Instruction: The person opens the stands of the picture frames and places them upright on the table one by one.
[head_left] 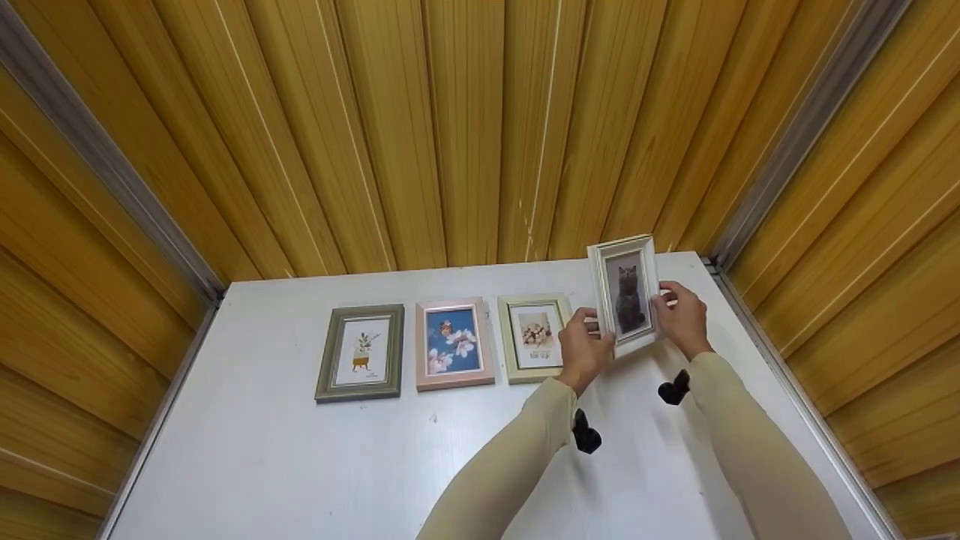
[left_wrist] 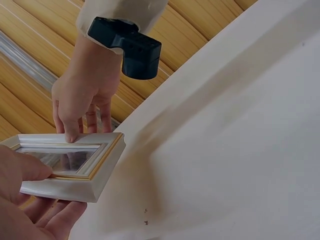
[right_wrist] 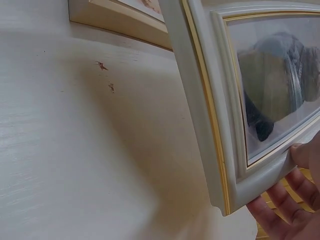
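Note:
Both hands hold a white picture frame [head_left: 628,292] with a gold inner line and a photo of a dark grey cat. My left hand [head_left: 585,349] grips its left side, thumb on the front and fingers behind, as the left wrist view shows. On the opposite side my right hand [head_left: 684,319] pinches the edge, its thumb on the front moulding in the right wrist view. The frame is tilted and stands off the white panel [head_left: 262,465], casting a shadow on it. Just left of my left hand is a pale green picture frame [head_left: 512,337] with a flower picture, partly overlapped by that hand.
A pink frame [head_left: 456,384] with blossoms and a grey-green frame [head_left: 328,360] with a plant picture sit further left in a row on the panel. Small brown marks [right_wrist: 102,65] show on the white surface. Wood-patterned walls [head_left: 465,135] with grey metal corner strips [head_left: 810,90] surround it.

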